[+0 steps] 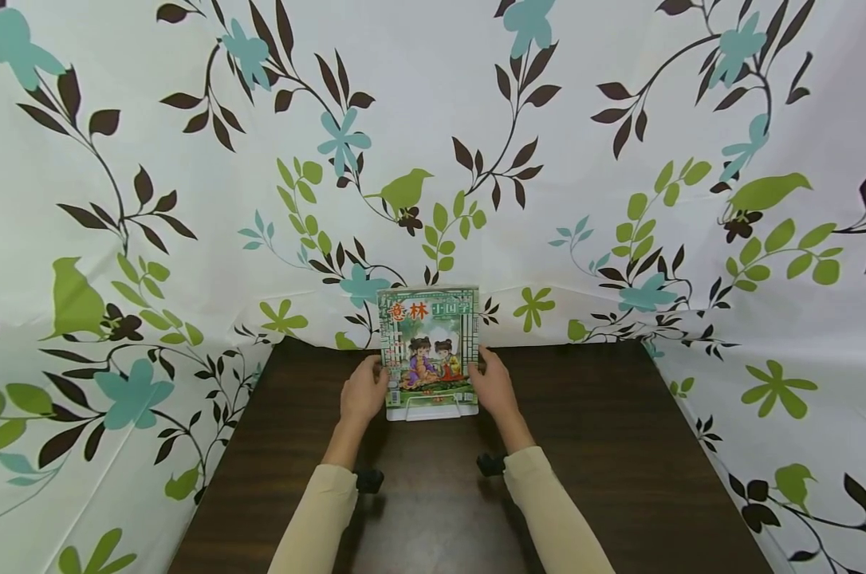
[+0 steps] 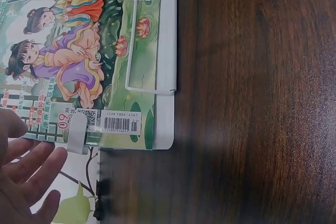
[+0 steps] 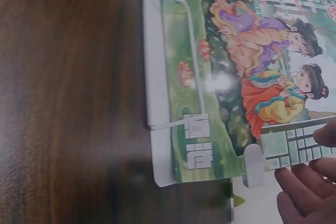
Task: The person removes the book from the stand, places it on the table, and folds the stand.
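underneath, dark wood tabletop [image 1: 584, 438], bird-print cloth [image 1: 576, 159] behind, fingers [image 3: 312, 182] holding magazine [image 1: 427, 339]

Wears a long, plain cream left sleeve [image 1: 314, 522] and a matching right sleeve [image 1: 555, 510]. Has a blocky black left device [image 1: 369, 481] and a similar right device [image 1: 491, 465] on the inside.

Floral sheeting [image 1: 419, 96] round the table [image 1: 598, 446] suggests a booth.

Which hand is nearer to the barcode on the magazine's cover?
Left. The left hand is beside the barcode; the right hand is across the magazine, at its opposite edge.
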Demonstrator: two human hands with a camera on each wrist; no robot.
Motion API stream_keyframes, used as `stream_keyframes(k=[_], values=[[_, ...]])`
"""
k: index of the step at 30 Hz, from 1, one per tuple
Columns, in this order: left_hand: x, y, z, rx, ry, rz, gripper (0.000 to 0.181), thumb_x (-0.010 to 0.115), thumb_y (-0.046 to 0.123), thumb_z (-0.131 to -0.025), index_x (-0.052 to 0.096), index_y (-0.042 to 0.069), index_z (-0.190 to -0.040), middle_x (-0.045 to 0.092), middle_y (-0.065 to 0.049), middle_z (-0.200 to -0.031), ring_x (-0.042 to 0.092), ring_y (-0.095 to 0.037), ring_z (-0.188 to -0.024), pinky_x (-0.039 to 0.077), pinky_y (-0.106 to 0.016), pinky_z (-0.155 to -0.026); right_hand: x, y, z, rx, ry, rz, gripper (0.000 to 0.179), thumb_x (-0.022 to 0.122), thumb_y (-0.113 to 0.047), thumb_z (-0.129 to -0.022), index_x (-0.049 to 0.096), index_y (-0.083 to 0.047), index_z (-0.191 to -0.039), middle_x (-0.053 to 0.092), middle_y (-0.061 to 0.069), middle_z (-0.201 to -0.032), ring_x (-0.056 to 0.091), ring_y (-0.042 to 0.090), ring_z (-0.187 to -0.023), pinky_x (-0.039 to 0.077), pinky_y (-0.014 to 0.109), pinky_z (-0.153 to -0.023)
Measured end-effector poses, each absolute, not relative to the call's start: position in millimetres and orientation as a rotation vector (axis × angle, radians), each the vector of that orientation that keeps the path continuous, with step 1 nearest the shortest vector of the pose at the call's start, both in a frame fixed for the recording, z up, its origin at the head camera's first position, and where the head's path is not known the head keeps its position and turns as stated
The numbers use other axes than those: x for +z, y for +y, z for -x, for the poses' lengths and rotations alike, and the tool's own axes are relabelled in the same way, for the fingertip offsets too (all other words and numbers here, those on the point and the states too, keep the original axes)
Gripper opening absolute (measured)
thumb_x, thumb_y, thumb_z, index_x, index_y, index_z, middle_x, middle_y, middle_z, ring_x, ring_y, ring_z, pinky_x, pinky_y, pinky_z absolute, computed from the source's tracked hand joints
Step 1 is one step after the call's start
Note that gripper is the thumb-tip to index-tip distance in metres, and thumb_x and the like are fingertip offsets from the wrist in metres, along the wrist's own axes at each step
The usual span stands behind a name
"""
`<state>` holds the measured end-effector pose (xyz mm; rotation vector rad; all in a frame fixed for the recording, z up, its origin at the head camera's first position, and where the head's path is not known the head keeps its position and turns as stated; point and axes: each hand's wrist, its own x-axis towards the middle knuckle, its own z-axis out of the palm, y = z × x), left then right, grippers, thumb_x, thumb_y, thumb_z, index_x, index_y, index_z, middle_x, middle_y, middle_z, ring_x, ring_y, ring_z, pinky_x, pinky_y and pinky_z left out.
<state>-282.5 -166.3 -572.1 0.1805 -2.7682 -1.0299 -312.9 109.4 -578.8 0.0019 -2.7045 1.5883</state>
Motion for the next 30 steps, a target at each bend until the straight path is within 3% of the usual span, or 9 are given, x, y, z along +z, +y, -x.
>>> stream_keyframes(k=[11, 21, 30], values=[[-570.3, -167.8, 285.5, -1.042, -2.796, -0.215, 0.034, 0.059, 0.029, -0.109, 0.066, 0.012, -0.137, 0.078, -0.006, -0.118, 0.068, -0.021, -0.077, 0.054, -0.048, -0.070, -579.7, 108.6, 307.6, 1.587, -2.610, 0.020, 0.053, 0.059, -0.019, -0.108, 0.051, -0.005, -0.159, 0.058, 0.018, -0.153, 0.064, 0.037, -0.131, 0.056, 0.057, -0.100], [-579.0, -170.9, 289.8, -1.073, -2.808, -0.277, 0.024, 0.060, 0.029, -0.109, 0.067, 0.012, -0.124, 0.077, -0.009, -0.115, 0.071, -0.028, -0.089, 0.054, -0.052, -0.075, -576.9, 112.8, 317.0, 1.534, -2.605, 0.046, 0.033, 0.062, -0.016, -0.107, 0.067, -0.010, -0.139, 0.072, 0.014, -0.131, 0.071, 0.032, -0.118, 0.057, 0.055, -0.093], [-580.1, -169.1, 287.9, -1.124, -2.771, -0.274, 0.019, 0.060, 0.027, -0.109, 0.067, 0.014, -0.121, 0.074, -0.008, -0.110, 0.066, -0.027, -0.084, 0.050, -0.051, -0.072, -576.1, 118.4, 323.9, 1.453, -2.583, 0.039, 0.021, 0.066, -0.014, -0.105, 0.074, -0.010, -0.124, 0.077, 0.010, -0.118, 0.073, 0.029, -0.104, 0.056, 0.048, -0.082]])
